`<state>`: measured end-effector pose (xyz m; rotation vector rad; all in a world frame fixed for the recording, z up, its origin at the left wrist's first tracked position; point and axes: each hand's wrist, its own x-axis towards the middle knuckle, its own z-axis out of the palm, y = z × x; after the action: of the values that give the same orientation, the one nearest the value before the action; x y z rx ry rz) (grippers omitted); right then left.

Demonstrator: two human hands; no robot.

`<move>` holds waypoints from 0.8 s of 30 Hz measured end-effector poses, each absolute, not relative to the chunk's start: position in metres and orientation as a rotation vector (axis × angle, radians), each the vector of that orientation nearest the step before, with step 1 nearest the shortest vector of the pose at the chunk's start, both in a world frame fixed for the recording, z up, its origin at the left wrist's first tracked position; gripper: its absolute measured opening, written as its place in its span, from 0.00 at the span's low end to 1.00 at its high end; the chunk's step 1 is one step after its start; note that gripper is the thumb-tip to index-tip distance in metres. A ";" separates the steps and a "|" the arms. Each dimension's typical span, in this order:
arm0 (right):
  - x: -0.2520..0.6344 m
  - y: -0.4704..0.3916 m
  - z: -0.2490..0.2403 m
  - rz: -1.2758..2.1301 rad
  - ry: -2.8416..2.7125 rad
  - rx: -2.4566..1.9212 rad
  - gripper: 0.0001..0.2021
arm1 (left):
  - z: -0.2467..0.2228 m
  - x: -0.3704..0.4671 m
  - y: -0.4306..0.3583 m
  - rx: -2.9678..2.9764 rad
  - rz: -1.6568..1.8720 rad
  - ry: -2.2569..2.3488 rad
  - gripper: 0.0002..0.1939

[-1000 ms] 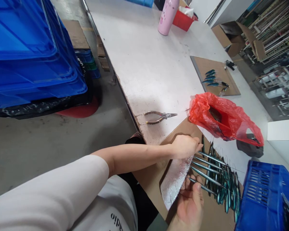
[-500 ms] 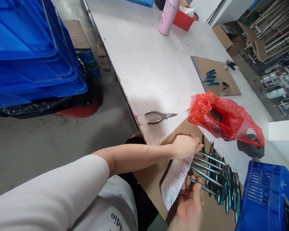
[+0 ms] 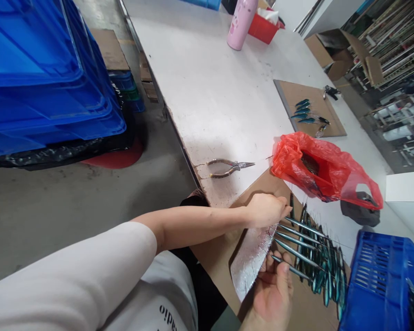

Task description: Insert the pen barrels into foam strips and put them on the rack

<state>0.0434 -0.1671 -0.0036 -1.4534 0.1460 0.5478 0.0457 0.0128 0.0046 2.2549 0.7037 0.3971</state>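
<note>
My left hand (image 3: 267, 210) is closed over the upper end of a silver foil-faced strip (image 3: 251, 262); its fingertips are pinched together, and what lies between them is hidden. Several slim teal rods (image 3: 298, 253), shaped like fishing lures, reach out from the strip's right edge. Palm up, my right hand (image 3: 272, 287) is at the strip's lower edge, with curled fingers and thumb around the lowest slim teal rod (image 3: 291, 268). More teal fish-shaped pieces (image 3: 326, 276) with thin wires lie in a row on the brown cardboard (image 3: 217, 271), just right of both hands.
Pliers (image 3: 231, 168) lie on the white table (image 3: 207, 92). Beyond the hands are a red plastic bag (image 3: 331, 165) and a board (image 3: 296, 92) bearing more teal pieces. A blue crate (image 3: 376, 271) stands at right, a pink bottle (image 3: 241, 23) at the back, stacked blue bins (image 3: 48, 69) at left.
</note>
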 end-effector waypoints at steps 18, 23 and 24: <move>0.023 -0.153 0.009 0.357 0.108 -1.556 0.16 | 0.004 0.046 0.013 2.245 0.405 0.709 0.20; 0.025 -0.153 0.005 0.336 0.076 -1.576 0.18 | 0.004 0.043 0.014 2.208 0.415 0.697 0.21; 0.025 -0.153 0.006 0.334 0.068 -1.579 0.18 | 0.004 0.042 0.015 2.194 0.422 0.687 0.20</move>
<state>0.0245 -0.1525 0.0055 -1.5789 0.0677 0.3340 0.0418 0.0150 0.0041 2.1940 0.6873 0.4223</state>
